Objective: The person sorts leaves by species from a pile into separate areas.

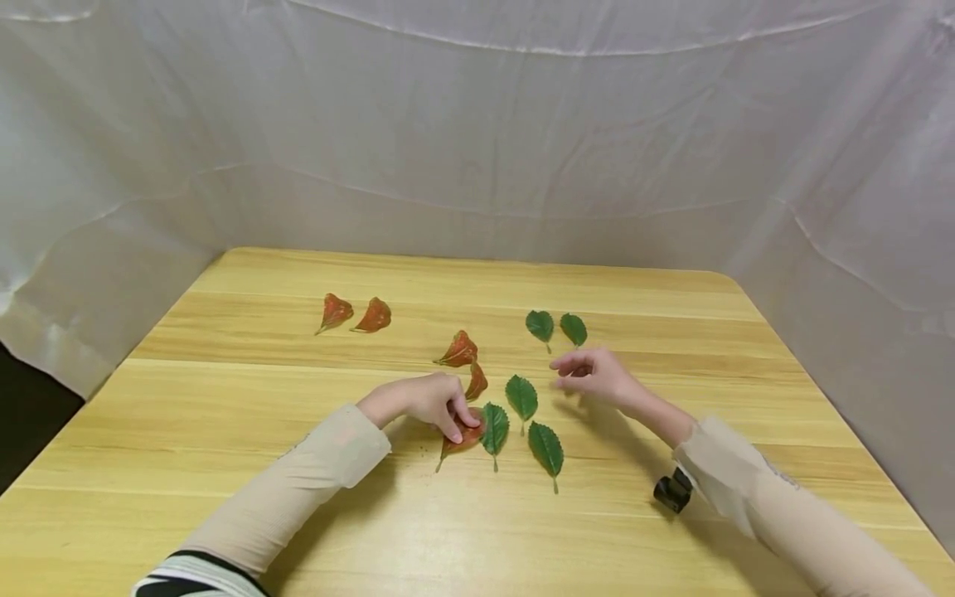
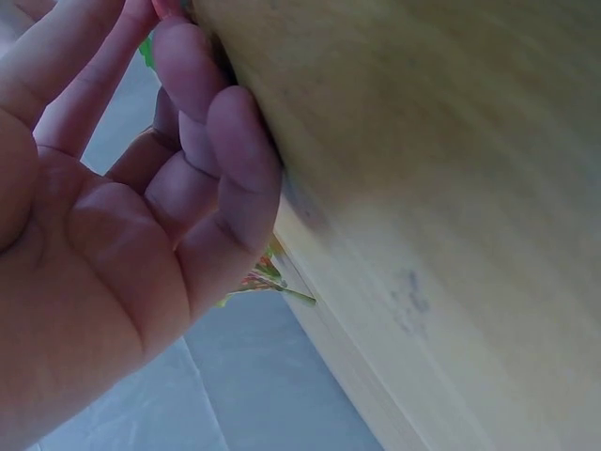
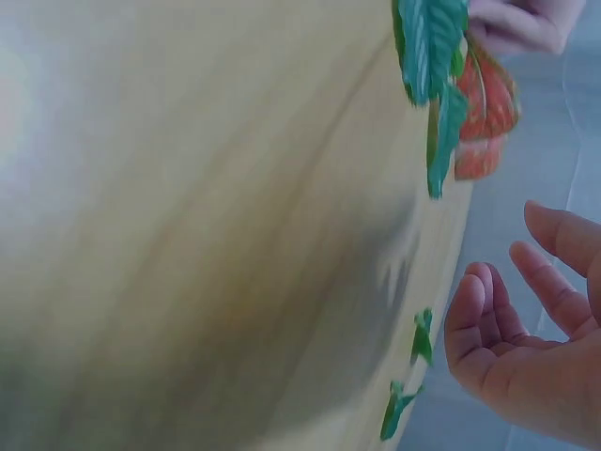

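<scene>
My left hand (image 1: 431, 400) is low over a red leaf (image 1: 457, 444) near the table's middle, its thumb and forefinger tips pinching the upper part. A toothed green leaf (image 1: 495, 429) lies directly right of it, seemingly touching its edge. Two more green leaves, one (image 1: 521, 396) farther back and one (image 1: 546, 448) nearer, are to the right. Just behind the held leaf are two red leaves (image 1: 458, 349), partly overlapping. My right hand (image 1: 597, 377) hovers above the table with loosely bent fingers and holds nothing; its palm (image 3: 535, 376) faces sideways in the right wrist view.
Two red leaves (image 1: 336, 313) lie toward the back left. Two small green leaves (image 1: 540, 325) lie at the back, just beyond my right hand. A black device (image 1: 673, 491) is at the right wrist. Pale cloth (image 1: 477, 149) hangs around the wooden table (image 1: 224, 448).
</scene>
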`<state>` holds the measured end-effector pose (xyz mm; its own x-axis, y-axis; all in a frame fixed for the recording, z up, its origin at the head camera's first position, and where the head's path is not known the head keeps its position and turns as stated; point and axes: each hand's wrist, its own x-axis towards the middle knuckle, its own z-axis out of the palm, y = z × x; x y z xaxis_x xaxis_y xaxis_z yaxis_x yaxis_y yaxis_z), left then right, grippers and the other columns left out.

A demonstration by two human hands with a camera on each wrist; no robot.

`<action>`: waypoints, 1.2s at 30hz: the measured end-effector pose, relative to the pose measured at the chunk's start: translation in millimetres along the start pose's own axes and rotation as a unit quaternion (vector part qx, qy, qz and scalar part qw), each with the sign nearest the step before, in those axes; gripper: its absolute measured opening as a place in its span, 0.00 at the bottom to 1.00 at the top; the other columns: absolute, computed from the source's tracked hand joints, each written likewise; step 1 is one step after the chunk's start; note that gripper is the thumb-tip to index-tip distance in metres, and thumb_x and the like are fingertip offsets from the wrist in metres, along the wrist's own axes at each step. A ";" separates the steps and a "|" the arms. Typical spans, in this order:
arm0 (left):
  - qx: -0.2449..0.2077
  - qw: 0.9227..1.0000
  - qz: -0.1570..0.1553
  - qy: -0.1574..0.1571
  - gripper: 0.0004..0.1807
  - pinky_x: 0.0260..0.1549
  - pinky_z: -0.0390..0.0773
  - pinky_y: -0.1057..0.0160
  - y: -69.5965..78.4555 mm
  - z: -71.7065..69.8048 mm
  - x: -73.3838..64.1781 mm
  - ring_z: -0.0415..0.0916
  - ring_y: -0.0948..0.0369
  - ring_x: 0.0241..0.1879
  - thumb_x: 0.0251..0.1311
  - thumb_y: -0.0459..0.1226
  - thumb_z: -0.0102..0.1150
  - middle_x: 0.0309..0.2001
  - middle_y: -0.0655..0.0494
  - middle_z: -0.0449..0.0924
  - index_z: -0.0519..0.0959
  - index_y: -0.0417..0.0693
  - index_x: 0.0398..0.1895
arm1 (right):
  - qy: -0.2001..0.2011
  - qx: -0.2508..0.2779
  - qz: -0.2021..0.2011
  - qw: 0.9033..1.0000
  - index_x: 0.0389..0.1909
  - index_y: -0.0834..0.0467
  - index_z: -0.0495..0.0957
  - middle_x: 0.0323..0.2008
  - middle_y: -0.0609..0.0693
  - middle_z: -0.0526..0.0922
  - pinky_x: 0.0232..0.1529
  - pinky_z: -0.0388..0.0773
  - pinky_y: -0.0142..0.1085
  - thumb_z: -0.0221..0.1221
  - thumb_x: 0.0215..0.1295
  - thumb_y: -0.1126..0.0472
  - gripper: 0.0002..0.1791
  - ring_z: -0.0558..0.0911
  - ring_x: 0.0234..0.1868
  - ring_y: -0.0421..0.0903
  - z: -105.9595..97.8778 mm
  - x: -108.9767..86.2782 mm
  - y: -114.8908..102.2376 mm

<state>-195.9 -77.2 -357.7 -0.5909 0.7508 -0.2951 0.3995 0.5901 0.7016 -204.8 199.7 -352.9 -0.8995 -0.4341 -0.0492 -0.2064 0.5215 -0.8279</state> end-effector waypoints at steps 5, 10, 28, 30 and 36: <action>-0.005 1.000 -0.006 -0.001 0.15 0.14 0.64 0.73 -0.3 0.3 1.3 0.59 0.69 0.10 0.44 0.30 0.66 0.39 0.52 0.81 0.82 0.41 0.40 | -0.021 -0.009 -0.016 1.000 0.43 0.73 0.75 0.32 0.55 0.78 0.30 0.74 0.33 0.62 0.52 0.67 0.18 0.75 0.30 0.47 7.7 -10.5 -4.3; -0.007 1.000 -0.010 0.001 0.15 0.14 0.65 0.73 -0.7 0.3 1.2 0.60 0.69 0.10 0.44 0.29 0.66 0.40 0.52 0.80 0.82 0.41 0.40 | -0.040 -0.024 -0.027 0.999 0.42 0.71 0.76 0.33 0.57 0.79 0.32 0.73 0.31 0.63 0.50 0.67 0.17 0.74 0.32 0.46 13.5 -17.6 -4.3; -0.009 1.000 -0.014 -0.002 0.16 0.13 0.64 0.73 1.2 0.0 1.3 0.59 0.69 0.10 0.44 0.29 0.65 0.42 0.50 0.80 0.81 0.41 0.41 | -0.123 -0.023 -0.059 0.990 0.40 0.72 0.77 0.31 0.54 0.79 0.31 0.73 0.31 0.65 0.47 0.69 0.18 0.73 0.29 0.41 23.7 -27.9 1.4; -0.009 1.000 -0.013 -0.003 0.16 0.13 0.64 0.73 1.4 0.0 1.1 0.58 0.69 0.09 0.45 0.29 0.65 0.42 0.50 0.79 0.81 0.41 0.41 | -0.126 -0.025 -0.057 0.990 0.41 0.71 0.77 0.32 0.54 0.78 0.31 0.73 0.31 0.65 0.46 0.69 0.18 0.73 0.29 0.41 23.9 -27.7 1.9; -0.009 1.000 -0.011 -0.002 0.15 0.14 0.64 0.73 1.3 0.2 0.5 0.59 0.69 0.10 0.45 0.29 0.65 0.41 0.50 0.80 0.81 0.40 0.41 | -0.130 -0.061 -0.065 0.987 0.40 0.69 0.79 0.30 0.51 0.75 0.29 0.71 0.30 0.67 0.44 0.68 0.18 0.70 0.26 0.40 25.4 -25.3 4.0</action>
<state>-195.6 -75.9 -357.0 -0.5961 0.7389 -0.3141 0.3729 0.6013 0.7067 -173.1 194.2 -369.1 -0.7360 -0.6693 -0.1016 -0.3736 0.5267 -0.7636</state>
